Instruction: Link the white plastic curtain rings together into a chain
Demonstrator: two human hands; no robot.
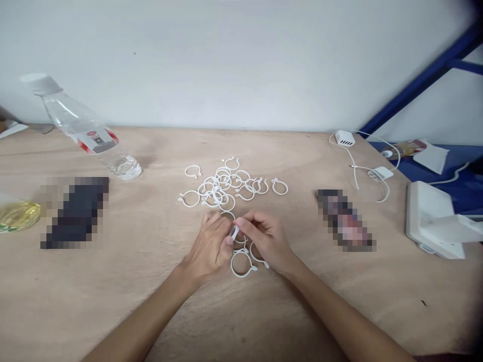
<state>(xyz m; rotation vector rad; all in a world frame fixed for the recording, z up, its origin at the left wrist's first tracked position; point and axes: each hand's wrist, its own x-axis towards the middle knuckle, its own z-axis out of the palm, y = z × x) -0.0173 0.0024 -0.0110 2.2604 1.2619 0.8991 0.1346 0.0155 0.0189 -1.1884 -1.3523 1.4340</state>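
My left hand [210, 247] and my right hand [270, 240] meet over the table, both with closed fingers. Between them is a white plastic ring [234, 232], of which a pale flat part shows; the fingers hide much of it. The right thumb and forefinger pinch at its upper end, while the left hand grips it from the side. Close below the hands lie a few similar white rings [242, 276] with small tabs at their ends. Farther back, several more white rings [215, 193] form a loose, overlapping heap.
A clear bottle [81, 118] stands at the left, near a blurred dark object [77, 213] and a yellow coil [18, 216]. To the right are a blurred phone-like object [345, 220], a white adapter [345, 139] with cables, and a white stand [433, 221]. A wall rises behind the wooden table [169, 322].
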